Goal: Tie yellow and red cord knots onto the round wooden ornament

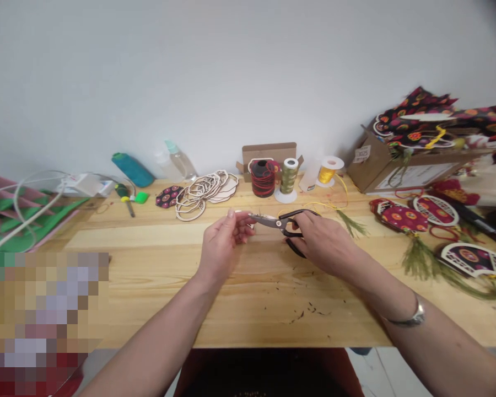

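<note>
With the right hand (326,240) wrapped round the scissors (279,224), over the table (149,298) nearer than the green spool (289,179), and the left hand (223,237) half-curled at the blade tips, its hold unclear, a slipping blade could nip it.

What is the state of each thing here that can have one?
Scissors: in right hand, opening unclear
Left hand: at scissors' tips
Large box: open, full
Small box: open
Green spool: upright
Yellow spool: upright
Dark spool: upright
Spray bottle: nozzle fitted
Bracelet: worn
</note>
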Action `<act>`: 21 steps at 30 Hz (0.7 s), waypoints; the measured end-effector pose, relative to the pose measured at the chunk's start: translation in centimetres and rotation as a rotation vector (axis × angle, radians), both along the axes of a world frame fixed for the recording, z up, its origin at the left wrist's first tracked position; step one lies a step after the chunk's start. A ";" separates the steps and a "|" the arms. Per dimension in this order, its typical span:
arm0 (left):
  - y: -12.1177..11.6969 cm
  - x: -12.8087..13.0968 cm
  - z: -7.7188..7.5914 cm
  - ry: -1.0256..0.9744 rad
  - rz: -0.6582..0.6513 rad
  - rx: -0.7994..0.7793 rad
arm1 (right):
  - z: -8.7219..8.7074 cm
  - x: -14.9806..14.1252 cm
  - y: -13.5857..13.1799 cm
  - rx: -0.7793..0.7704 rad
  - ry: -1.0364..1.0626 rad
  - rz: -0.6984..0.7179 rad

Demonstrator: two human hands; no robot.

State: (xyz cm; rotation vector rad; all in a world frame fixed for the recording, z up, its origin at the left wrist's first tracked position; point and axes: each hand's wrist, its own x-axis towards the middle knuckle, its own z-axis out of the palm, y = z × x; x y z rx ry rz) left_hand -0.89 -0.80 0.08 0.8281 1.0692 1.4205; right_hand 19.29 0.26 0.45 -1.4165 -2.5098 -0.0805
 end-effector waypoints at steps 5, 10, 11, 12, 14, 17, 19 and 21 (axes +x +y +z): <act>-0.2 0.2 0.0 -0.045 -0.110 -0.002 | 0.6 -0.4 -0.8 0.023 0.068 0.044; -0.7 0.5 -0.1 -0.033 -0.132 -0.001 | 1.0 -0.6 -1.4 0.060 0.079 0.002; -0.7 0.5 -0.2 -0.019 -0.125 0.002 | 1.0 -0.5 -1.3 0.070 0.066 -0.003; -0.7 0.4 -0.2 -0.001 -0.120 0.006 | 0.9 -0.4 -1.3 0.081 0.053 -0.008; -0.7 0.3 -0.1 0.054 -0.125 0.010 | 0.8 -0.3 -1.1 0.099 0.030 -0.006; -0.5 0.0 0.0 0.179 -0.175 -0.007 | 0.7 -0.2 -1.1 0.120 -0.003 0.023; -0.5 0.0 0.2 0.260 -0.202 -0.043 | 0.7 -0.2 -1.1 0.126 -0.034 0.046; -0.5 0.1 0.3 0.322 -0.214 -0.082 | 0.8 -0.3 -1.3 0.125 -0.062 0.060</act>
